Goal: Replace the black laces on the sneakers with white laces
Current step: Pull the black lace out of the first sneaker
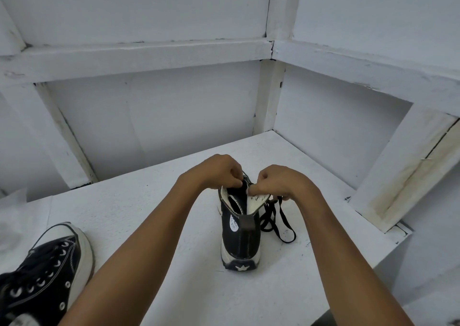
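A black high-top sneaker (240, 236) stands upright in the middle of the white table (174, 216), heel toward me, its collar spread open. My left hand (220, 171) pinches the left side of the collar at the eyelets. My right hand (281, 182) pinches the right flap near its eyelets. A loose black lace (281, 223) trails from under my right hand down onto the table beside the sneaker. A second black sneaker (47, 271) with black laces lies at the lower left. No white laces are in view.
White walls with raised beams close in the table at the back and right. A slanted white board (403, 166) leans at the right. The table's right edge drops off at about (388, 253).
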A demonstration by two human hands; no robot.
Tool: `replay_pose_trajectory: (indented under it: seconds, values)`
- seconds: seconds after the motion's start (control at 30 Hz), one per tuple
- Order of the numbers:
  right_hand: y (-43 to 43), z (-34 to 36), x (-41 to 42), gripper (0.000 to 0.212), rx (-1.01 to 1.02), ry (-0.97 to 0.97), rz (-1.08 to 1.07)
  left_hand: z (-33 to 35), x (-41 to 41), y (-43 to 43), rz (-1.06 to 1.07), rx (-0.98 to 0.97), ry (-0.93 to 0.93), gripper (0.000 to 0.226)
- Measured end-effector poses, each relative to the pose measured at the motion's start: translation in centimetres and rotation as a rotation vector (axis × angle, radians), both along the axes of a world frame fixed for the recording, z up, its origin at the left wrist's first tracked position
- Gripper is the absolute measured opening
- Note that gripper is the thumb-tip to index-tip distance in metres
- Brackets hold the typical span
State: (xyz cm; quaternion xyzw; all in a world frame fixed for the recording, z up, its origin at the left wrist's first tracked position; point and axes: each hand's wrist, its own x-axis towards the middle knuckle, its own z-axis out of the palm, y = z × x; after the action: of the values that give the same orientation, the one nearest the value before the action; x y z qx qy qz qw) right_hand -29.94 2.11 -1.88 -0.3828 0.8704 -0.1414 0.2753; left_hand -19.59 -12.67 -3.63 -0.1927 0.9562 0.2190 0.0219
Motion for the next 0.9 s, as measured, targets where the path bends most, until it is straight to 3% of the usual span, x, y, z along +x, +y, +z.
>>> replay_pose_trajectory:
  seconds: [0.2,0.33,0.5,0.63,0.67,0.73,0.9]
  values:
    - [0.9,-0.7,-0.1,0.034,-0.046,-0.063,-0.018,0.5,-1.4,0.2,-0.097,-0.072,-0.159,0.019]
    - [0.9,-0.7,-0.3,0.039,-0.064,0.043,-0.026,0.2,-0.9,0.0,-0.072,0.021,-0.012,0.013]
    - [0.9,-0.5,-0.3,0.036,-0.026,0.121,0.008,0.9,1.2,-0.4,0.187,0.491,0.432,0.016]
    - [0.9,-0.2,0.1,0.031,-0.085,0.073,-0.004,1.9,2.4,-0.5,0.325,1.183,0.724,0.027]
    - [1.0,-0.1,0.2,0.027,-0.114,0.013,-0.009,2.0,2.5,-0.7,0.35,1.237,0.728,0.028]
    - [1.1,0.0,0.3,0.014,-0.161,-0.114,-0.016,1.6,2.4,-1.0,0.379,1.114,0.655,0.032]
    - [1.2,0.1,0.6,0.007,-0.183,-0.226,-0.054,0.2,1.2,-0.7,0.195,0.474,0.318,0.02]
